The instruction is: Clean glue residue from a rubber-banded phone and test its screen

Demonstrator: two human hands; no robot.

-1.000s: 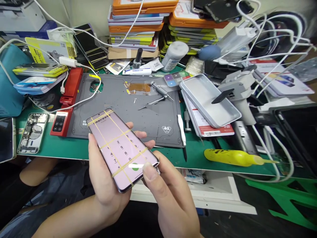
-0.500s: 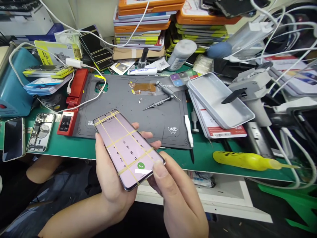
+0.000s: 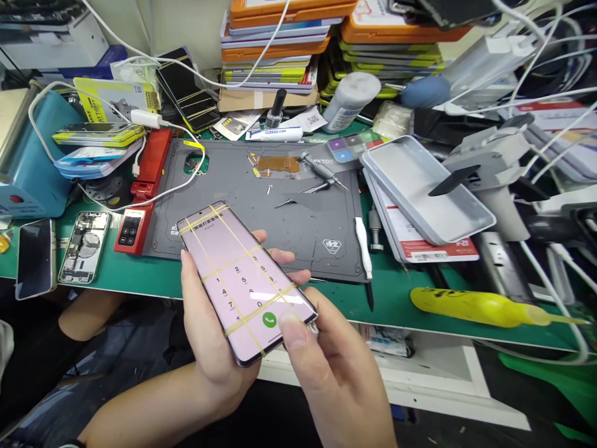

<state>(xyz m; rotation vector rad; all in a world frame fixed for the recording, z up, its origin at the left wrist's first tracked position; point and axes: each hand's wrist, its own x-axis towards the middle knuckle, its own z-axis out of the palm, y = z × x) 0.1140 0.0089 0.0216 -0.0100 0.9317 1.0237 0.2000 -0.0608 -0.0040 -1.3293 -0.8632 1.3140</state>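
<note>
A smartphone (image 3: 246,274) lies tilted, screen up, in my left hand (image 3: 209,336), whose palm supports it while the fingertips show along its far edge. Its lit pinkish screen shows a dial pad with a green call button. Thin yellow rubber bands run lengthwise and crosswise around the phone. My right hand (image 3: 336,373) pinches the near right corner, the thumb on the glass and the fingers behind. A small shiny bit shows beside that thumb; I cannot make out what it is. Beyond the phone is a dark grey work mat (image 3: 233,180).
On the mat lie screwdrivers (image 3: 321,171) and an amber film patch (image 3: 278,164). A red clamp device (image 3: 152,162) stands left, near an opened phone (image 3: 85,247). To the right are a white tray (image 3: 429,193) and a yellow bottle (image 3: 471,307). Stacked boxes (image 3: 280,46) line the back.
The view has swung slightly left, so the bench sits further right in the picture. My right thumb has slid inward over the phone's lower corner. Both hands keep their hold.
</note>
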